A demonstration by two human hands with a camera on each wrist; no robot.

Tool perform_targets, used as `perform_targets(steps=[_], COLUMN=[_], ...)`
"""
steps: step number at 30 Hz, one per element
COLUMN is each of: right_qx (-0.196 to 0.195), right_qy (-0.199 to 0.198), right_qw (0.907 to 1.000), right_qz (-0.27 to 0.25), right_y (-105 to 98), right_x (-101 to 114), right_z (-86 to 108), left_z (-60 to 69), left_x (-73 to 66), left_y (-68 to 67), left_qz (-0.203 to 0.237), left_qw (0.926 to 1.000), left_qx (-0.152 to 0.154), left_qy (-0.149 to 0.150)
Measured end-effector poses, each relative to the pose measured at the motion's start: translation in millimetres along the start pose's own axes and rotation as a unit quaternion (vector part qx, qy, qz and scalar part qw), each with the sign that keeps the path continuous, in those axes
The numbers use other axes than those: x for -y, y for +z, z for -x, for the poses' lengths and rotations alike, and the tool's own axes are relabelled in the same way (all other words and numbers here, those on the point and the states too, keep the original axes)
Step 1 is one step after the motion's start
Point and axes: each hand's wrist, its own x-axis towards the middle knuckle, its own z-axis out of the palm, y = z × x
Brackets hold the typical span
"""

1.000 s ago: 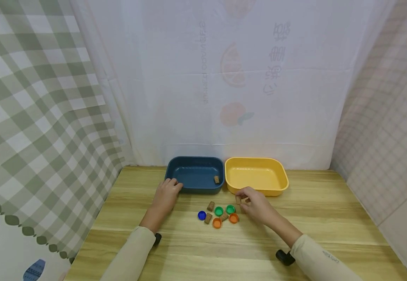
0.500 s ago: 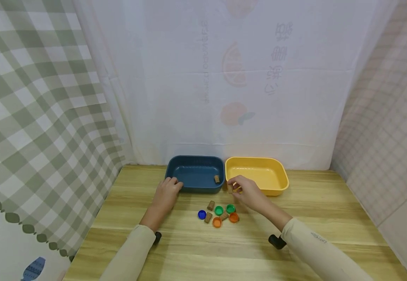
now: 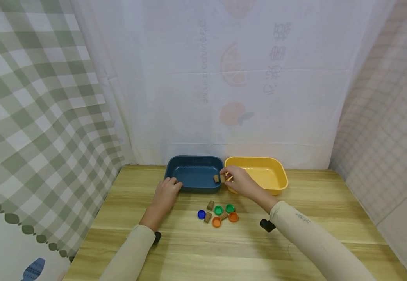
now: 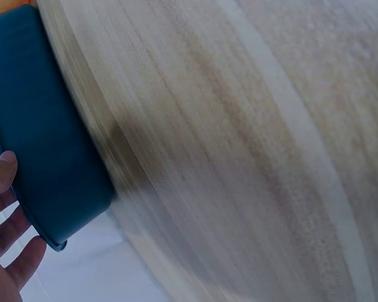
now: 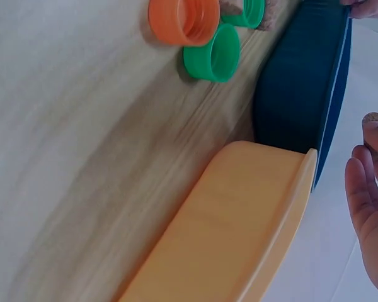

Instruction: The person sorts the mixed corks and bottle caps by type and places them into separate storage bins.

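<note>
Brown cork (image 5: 372, 117), pinched between right fingers (image 5: 358, 182), one end protruding, left fingers (image 4: 28, 257) gripping blue basin (image 4: 47, 126)

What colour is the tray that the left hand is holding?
The tray is dark blue; the head view shows it best.
</note>
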Motion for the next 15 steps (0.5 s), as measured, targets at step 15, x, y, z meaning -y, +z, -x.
perform_targets(steps=[15], right_qx=[0.035], right_qy=[0.021], right_qw=[0.9991], right_qz=[-0.008], right_y=[1.0], right_x=[-14.1], right_z=[-32.9], left_z=[0.1], left_x=[1.1], left_y=[0.5], left_qz=[-0.007], left_qw=[1.0], left_qx=[0.0], left_qy=[0.007])
